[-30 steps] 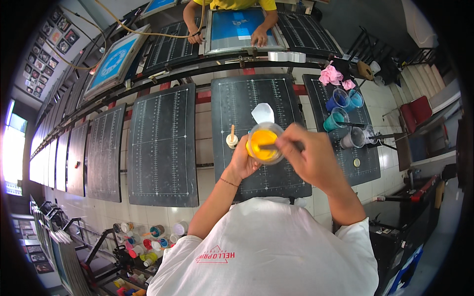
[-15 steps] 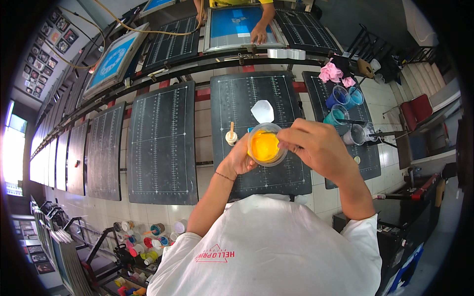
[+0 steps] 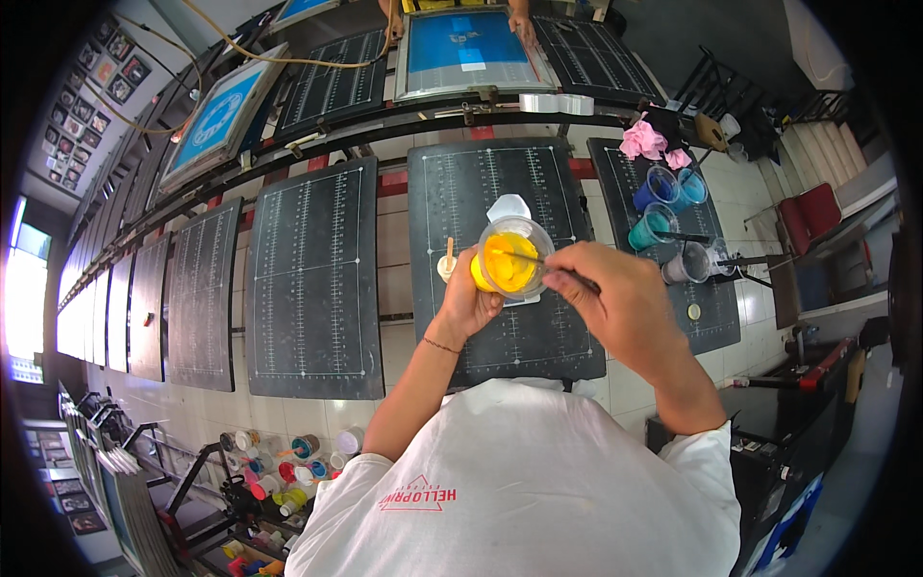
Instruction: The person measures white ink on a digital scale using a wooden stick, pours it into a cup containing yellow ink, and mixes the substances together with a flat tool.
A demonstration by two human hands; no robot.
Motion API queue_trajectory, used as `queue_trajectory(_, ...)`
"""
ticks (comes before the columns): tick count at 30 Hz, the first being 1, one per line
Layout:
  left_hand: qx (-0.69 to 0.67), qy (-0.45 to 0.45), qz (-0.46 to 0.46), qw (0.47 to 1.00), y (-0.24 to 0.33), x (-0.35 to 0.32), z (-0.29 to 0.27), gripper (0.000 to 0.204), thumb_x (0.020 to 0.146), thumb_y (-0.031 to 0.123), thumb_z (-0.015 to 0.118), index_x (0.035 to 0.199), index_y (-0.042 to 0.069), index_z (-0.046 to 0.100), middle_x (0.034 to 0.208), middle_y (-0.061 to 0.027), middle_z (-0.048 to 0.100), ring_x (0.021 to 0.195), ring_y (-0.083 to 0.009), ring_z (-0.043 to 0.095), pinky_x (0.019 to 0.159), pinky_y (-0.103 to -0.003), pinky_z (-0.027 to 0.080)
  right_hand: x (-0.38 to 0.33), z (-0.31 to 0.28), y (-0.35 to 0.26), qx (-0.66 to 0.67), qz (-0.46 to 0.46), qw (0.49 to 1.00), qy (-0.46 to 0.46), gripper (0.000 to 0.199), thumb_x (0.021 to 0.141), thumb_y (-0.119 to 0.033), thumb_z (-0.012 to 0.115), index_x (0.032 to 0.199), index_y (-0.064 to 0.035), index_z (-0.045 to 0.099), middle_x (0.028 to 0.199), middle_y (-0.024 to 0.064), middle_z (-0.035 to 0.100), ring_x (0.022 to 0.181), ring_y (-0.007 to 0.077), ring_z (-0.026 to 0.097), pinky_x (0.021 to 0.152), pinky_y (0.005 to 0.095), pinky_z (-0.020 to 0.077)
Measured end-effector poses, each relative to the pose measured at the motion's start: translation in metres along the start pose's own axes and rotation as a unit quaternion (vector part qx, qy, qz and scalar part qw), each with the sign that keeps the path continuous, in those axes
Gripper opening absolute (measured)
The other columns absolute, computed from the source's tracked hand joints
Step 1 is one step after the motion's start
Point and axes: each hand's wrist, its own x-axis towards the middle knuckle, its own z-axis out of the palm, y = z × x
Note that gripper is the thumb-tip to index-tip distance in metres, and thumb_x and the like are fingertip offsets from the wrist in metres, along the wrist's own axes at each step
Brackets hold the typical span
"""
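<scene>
My left hand is wrapped round a clear plastic cup, tilted above a black, ruled printing board. Thick yellow ink fills the lower part of the cup. Between the fingers of my right hand is a thin stirring stick, its far end dipped in the ink. Just beyond the cup, a piece of white paper lies on the board, partly covered. A small white pot with a wooden stick standing in it is left of my left hand.
On the right-hand board are cups of blue ink and teal ink, a pink cloth and a small round lid. Across the rail, another person's hands rest by a blue screen frame. Ink pots stand lower left.
The cup has shifted slightly up and left and tilts differently. The stick has moved across the ink and shows more. The other person's hand has drawn back along the screen frame.
</scene>
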Motion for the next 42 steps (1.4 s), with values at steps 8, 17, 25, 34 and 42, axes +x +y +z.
queue_trajectory(8,-0.068,-0.11,-0.055,0.99,-0.001,0.001,-0.025,0.071,0.103,0.064,0.028,0.126,0.001,0.055,0.098,-0.0161,0.071,0.062,-0.0167,0.071,0.049,-0.021,0.06,0.002,-0.021,-0.005,-0.017,-0.104,0.985,-0.136,0.02,0.083,-0.016,0.08,0.102,-0.0099,0.074,0.081,0.0048,0.066,0.066,0.0204,0.067,0.058,0.0324,0.0519)
queue_trajectory(17,0.068,-0.086,-0.157,0.981,0.011,-0.012,-0.003,0.058,0.107,0.05,0.032,0.112,0.001,0.063,0.075,-0.0089,0.071,0.05,-0.0136,0.065,0.046,-0.024,0.057,0.017,-0.031,0.011,-0.118,-0.146,0.968,-0.166,0.021,0.084,-0.004,0.075,0.104,-0.0106,0.077,0.089,0.0034,0.068,0.082,0.0205,0.069,0.066,0.0326,0.0541)
queue_trajectory(25,0.062,-0.076,-0.042,0.994,0.018,-0.009,-0.013,0.052,0.107,0.049,0.033,0.104,0.007,0.065,0.075,-0.0048,0.071,0.051,-0.0107,0.064,0.045,-0.021,0.052,0.01,-0.024,0.021,-0.141,-0.013,0.989,-0.032,0.013,0.09,-0.014,0.072,0.098,-0.0039,0.073,0.088,0.0067,0.067,0.074,0.0256,0.068,0.064,0.0371,0.054)
queue_trajectory(34,-0.038,0.024,-0.009,0.999,0.007,-0.011,0.023,0.053,0.107,0.05,0.033,0.119,0.008,0.062,0.088,-0.0051,0.07,0.063,-0.0096,0.064,0.051,-0.021,0.05,0.0,-0.002,-0.002,0.038,0.004,0.999,0.028,0.012,0.09,-0.007,0.07,0.1,-0.0003,0.073,0.088,0.0111,0.069,0.068,0.0286,0.068,0.06,0.0367,0.0532)
queue_trajectory(42,-0.094,-0.138,-0.009,0.986,-0.003,-0.003,-0.013,0.059,0.108,0.054,0.03,0.125,0.005,0.059,0.094,-0.0105,0.071,0.055,-0.0085,0.058,0.048,-0.021,0.049,-0.004,-0.018,-0.002,0.008,-0.02,0.998,-0.055,0.017,0.091,-0.003,0.07,0.107,-0.0036,0.075,0.083,0.0084,0.068,0.064,0.0192,0.063,0.057,0.0304,0.0488)
